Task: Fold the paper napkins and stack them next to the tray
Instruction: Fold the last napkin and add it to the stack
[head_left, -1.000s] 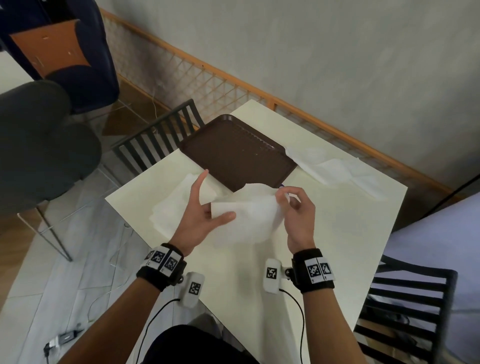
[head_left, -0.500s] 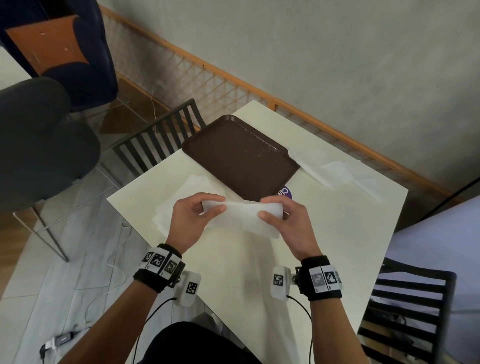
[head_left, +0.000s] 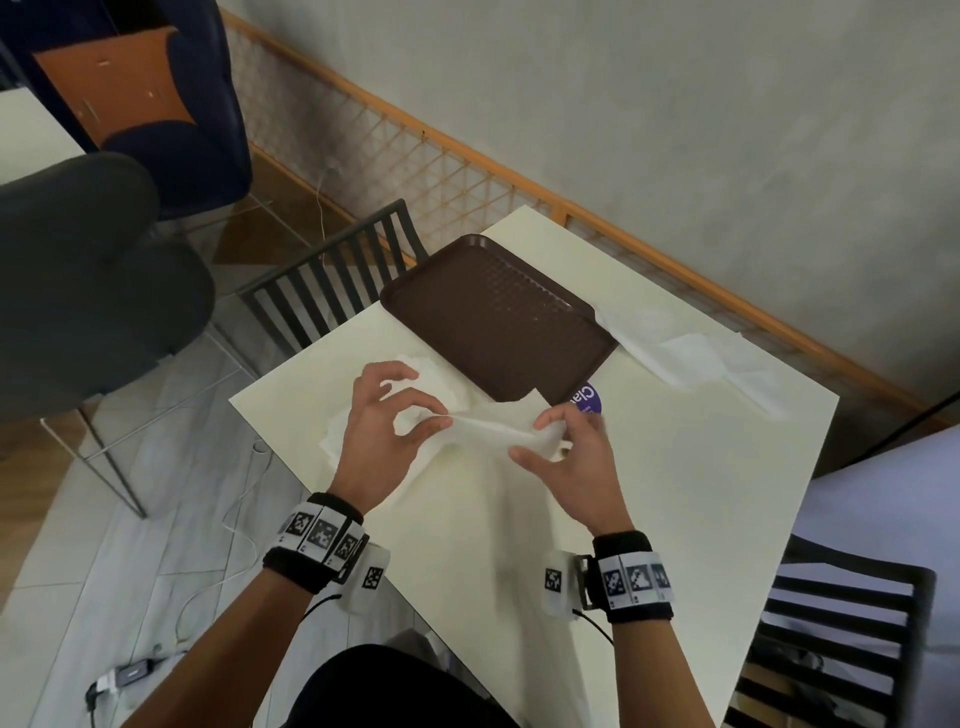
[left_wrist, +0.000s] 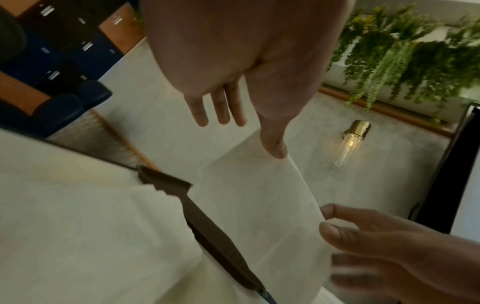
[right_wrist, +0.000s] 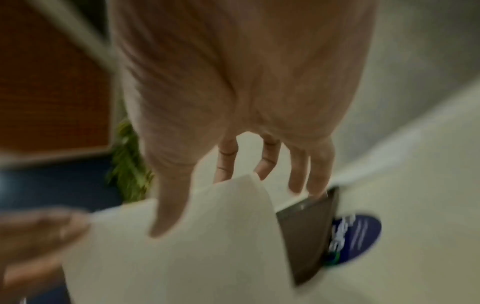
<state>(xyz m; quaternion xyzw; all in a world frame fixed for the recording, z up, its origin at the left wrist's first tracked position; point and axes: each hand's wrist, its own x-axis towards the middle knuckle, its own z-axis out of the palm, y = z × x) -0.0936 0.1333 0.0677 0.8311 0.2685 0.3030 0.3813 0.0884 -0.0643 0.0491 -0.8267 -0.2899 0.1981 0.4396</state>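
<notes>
On my head view, my left hand (head_left: 382, 431) pinches one end of a white paper napkin (head_left: 493, 428) between thumb and forefinger, the other fingers curled loosely above it. My right hand (head_left: 571, 467) pinches the opposite end, thumb below and fingertips on top. The napkin hangs stretched between the two hands, lifted off the table, its far corner overlapping the near edge of the tray. The left wrist view shows the sheet (left_wrist: 259, 205) hanging from my thumb tip, with the right hand (left_wrist: 389, 257) at its other edge. The right wrist view is blurred, but I can make out the thumb lying over the napkin (right_wrist: 182, 236).

Under my left hand lies a pile of white napkins (head_left: 441, 384) on the table, touching the tray's left long side. The brown tray (head_left: 498, 322) sits diagonally toward the far corner of the cream table (head_left: 675, 493). Beside its near right corner a round purple sticker (head_left: 589, 397) shows on the tabletop, partly covered by the tray. Beyond the tray's right side lie more loose white napkins (head_left: 685, 353), spread toward the far edge.

Further out, a dark slatted chair (head_left: 332, 286) stands at the table's left far side and another slatted chair (head_left: 831, 639) at the right near side. A grey upholstered seat (head_left: 88, 270) is on the left. An orange lattice railing (head_left: 467, 171) runs along a grey wall (head_left: 675, 104). The floor is pale tile (head_left: 104, 597) with a thin cable (head_left: 234, 561) across it. In the left wrist view I see hanging green plants (left_wrist: 402, 51) and a lit brass wall lamp (left_wrist: 353, 139).
</notes>
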